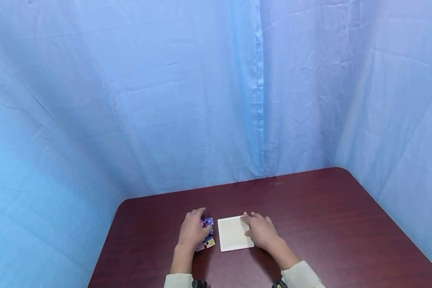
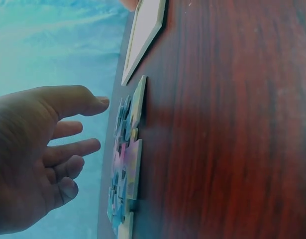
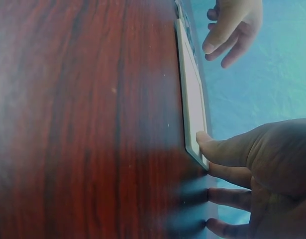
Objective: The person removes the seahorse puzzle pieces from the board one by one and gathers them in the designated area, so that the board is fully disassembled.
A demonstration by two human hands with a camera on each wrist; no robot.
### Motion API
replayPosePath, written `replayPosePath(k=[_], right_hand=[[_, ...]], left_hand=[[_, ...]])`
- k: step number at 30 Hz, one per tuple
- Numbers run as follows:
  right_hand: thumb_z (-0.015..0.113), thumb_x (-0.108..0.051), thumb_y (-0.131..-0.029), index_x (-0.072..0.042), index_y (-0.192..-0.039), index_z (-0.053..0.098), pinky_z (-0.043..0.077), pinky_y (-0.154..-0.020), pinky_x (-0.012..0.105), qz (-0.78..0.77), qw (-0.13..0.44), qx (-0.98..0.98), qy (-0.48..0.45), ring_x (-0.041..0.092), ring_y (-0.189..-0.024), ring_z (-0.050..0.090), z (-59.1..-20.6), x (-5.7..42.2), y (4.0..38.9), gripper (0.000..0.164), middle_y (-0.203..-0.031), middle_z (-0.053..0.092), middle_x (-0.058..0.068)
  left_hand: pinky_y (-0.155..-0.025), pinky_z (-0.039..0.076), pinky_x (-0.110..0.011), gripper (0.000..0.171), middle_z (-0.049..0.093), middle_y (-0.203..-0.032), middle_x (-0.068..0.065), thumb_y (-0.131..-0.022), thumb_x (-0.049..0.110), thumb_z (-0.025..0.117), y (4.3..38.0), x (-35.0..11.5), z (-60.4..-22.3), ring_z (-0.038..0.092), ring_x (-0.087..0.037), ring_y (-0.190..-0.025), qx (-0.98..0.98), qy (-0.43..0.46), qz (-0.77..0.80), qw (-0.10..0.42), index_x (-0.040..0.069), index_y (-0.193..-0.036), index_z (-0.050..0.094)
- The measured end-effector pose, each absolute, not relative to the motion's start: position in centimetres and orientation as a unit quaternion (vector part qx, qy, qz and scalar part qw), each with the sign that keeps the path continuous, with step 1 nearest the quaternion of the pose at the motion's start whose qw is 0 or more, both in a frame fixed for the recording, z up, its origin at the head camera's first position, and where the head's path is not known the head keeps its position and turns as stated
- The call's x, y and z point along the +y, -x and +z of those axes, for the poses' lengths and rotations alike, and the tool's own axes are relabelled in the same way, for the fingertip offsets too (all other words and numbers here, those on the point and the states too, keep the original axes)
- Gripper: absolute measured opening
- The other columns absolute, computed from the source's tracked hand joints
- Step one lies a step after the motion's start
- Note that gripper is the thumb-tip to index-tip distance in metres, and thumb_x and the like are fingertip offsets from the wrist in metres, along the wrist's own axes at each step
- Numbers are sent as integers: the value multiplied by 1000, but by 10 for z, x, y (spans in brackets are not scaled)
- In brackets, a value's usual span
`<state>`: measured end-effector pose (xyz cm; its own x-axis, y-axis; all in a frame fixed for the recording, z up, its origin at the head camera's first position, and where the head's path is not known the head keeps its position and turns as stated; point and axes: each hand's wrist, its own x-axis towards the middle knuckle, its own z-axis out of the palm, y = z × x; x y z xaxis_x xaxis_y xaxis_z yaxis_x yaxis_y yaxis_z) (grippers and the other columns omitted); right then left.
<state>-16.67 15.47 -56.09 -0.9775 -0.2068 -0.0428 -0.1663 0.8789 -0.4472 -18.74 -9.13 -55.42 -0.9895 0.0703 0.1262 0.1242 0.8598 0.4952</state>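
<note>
A shallow, pale rectangular puzzle tray (image 1: 232,235) with a raised rim lies flat on the table. Over its right side is my right hand (image 1: 262,231). In the right wrist view the thumb (image 3: 212,149) touches the tray near a corner, and the other fingers reach down beside its edge, fairly straight. Left of the tray lie several colourful jigsaw pieces (image 1: 210,242), in purple, blue, pink and yellow. My left hand (image 1: 193,231) hovers above them and partly hides them. The left wrist view shows its fingers loosely bent, apart from the pieces (image 2: 134,169), holding nothing.
The dark red wood-grain table (image 1: 309,208) has rounded far corners. Light blue curtains (image 1: 187,100) hang behind it and at both sides.
</note>
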Motion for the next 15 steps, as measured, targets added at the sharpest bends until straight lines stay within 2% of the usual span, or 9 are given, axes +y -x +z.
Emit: replayPosePath(k=[4,11,15], right_hand=[[81,-14,-90,-11,-140,68,38,-114,70,-232,43,967,100,36,-146,53,-561,152,168,51,-154,61,9],[81,-11,-89,-9,-136,70,37,-113,72,-250,31,962,102,37,-146,53,-563,155,168,48,-153,62,10],[82,-5,-87,-7,-132,72,38,-112,74,-263,16,959,99,40,-145,54,-562,166,166,46,-150,64,12]], left_hand=[[-102,56,-53,60,70,-134,-14,-85,23,86,183,-93,-556,63,-31,-122,-963,43,-260,60,8,-140,65],[-96,56,-54,52,71,-127,-13,-88,22,83,166,-91,-556,65,-30,-115,-956,62,-280,64,8,-136,68],[-100,56,-54,47,71,-129,-14,-90,22,82,155,-91,-553,67,-32,-120,-955,74,-279,69,8,-132,70]])
